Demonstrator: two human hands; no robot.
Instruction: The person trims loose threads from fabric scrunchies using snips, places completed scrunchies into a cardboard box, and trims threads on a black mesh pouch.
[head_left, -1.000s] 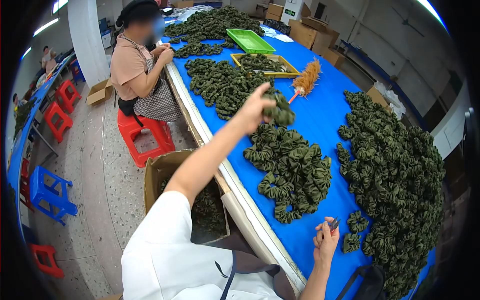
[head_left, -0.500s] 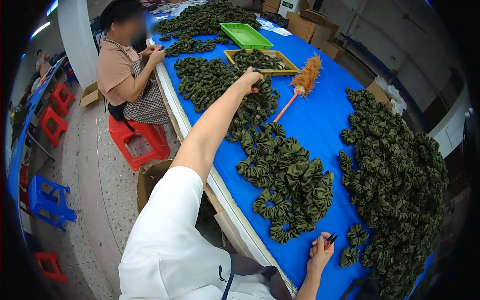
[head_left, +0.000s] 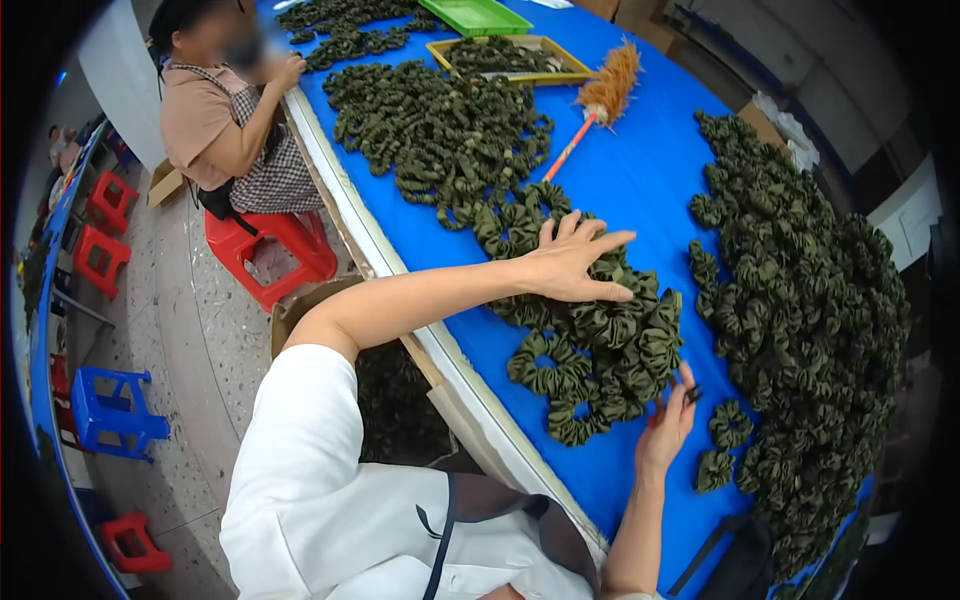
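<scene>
Dark green fabric scrunchies (head_left: 545, 365) lie in a loose heap on the blue-covered table. Above that heap my left hand (head_left: 575, 265) is open, palm down with its fingers spread; whether it touches the fabric I cannot tell. My right hand (head_left: 668, 430) is at the heap's near right edge, closed around small thread snips (head_left: 693, 396). Their dark tips and a bit of red handle show, while the rest is hidden by the fingers. Two single scrunchies (head_left: 730, 425) lie to the right of this hand.
A large scrunchie pile (head_left: 800, 350) covers the table's right side. Farther off are a tighter-gathered pile (head_left: 430, 135), a yellow tray (head_left: 575, 76), a green tray (head_left: 490, 18) and a feather duster (head_left: 606, 90). A co-worker (head_left: 205, 120) sits on a red stool (head_left: 270, 265) at the left edge.
My left hand has come back from beside the yellow tray to the near heap and spread its fingers. My right hand has moved up to the heap's edge with the snips. The view has shifted.
</scene>
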